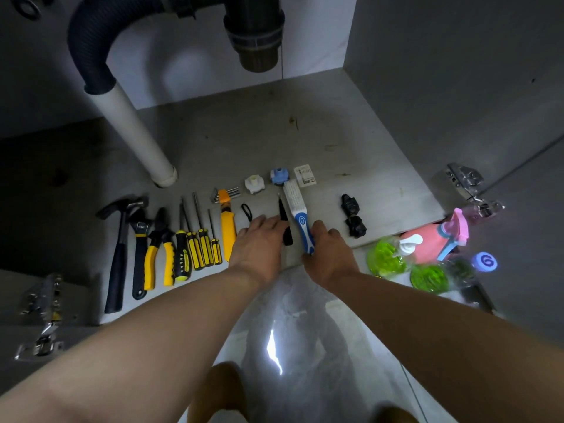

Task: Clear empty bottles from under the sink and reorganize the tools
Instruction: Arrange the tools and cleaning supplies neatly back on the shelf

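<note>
Right hand [328, 251] grips the blue brush [297, 206] by its handle on the cabinet floor [305, 132]; left hand [259, 242], fingers straight, touches the black-handled tool [287, 236] beside it.

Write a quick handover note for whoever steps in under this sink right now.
Left hand: fingers straight, touching the black-handled tool.
Right hand: grips the brush by its handle.
Done: hammer, wrench, pliers and screwdrivers lined up on the cabinet floor; bottles are outside the cabinet, at right.
Left: likely set brush and black-handled tool into the row, tidy the fittings behind.
</note>
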`<state>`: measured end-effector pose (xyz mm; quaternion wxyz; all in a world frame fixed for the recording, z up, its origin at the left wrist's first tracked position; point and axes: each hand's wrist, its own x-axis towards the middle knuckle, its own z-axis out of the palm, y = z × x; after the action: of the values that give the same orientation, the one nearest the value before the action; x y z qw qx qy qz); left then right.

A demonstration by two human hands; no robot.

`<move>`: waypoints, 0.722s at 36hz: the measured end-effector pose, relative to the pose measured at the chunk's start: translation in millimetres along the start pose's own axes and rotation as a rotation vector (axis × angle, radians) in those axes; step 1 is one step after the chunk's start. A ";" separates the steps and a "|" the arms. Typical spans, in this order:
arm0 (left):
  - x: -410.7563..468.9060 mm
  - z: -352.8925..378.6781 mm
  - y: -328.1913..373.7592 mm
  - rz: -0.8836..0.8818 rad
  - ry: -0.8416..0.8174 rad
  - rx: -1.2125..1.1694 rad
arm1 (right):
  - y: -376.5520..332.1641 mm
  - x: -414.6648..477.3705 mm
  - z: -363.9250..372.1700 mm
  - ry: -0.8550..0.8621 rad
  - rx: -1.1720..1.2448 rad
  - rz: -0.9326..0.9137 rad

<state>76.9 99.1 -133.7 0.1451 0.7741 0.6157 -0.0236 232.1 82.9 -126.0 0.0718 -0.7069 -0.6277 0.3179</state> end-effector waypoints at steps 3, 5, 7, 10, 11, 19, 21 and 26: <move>0.4 2.1 -0.7 0.000 0.001 -0.003 | 0.5 2.3 -0.3 0.028 -0.011 -0.003; 1.2 2.8 -1.5 0.001 -0.005 -0.016 | 0.8 4.4 -1.6 0.042 -0.008 -0.003; 1.9 3.4 -2.6 0.004 -0.002 -0.036 | 1.0 7.1 -3.4 0.045 0.001 -0.004; 2.7 4.3 -4.8 0.002 0.005 -0.058 | -0.2 11.5 -4.6 0.045 0.013 -0.008; 3.1 4.7 -5.4 0.001 0.009 -0.061 | -1.1 13.0 -4.6 0.048 0.014 -0.010; 7.1 3.6 -7.0 -0.006 0.027 -0.064 | -3.4 19.0 -3.1 0.063 0.024 -0.008; 9.0 3.1 -7.6 -0.002 0.035 -0.057 | -2.4 20.0 -3.3 0.070 0.025 -0.018; 8.9 0.0 -7.7 0.003 0.044 -0.052 | -0.2 22.2 -4.4 0.067 0.026 -0.033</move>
<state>71.7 109.1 -137.2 0.1515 0.7713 0.6181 0.0096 234.6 105.0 -130.4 0.1072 -0.7057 -0.6324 0.3010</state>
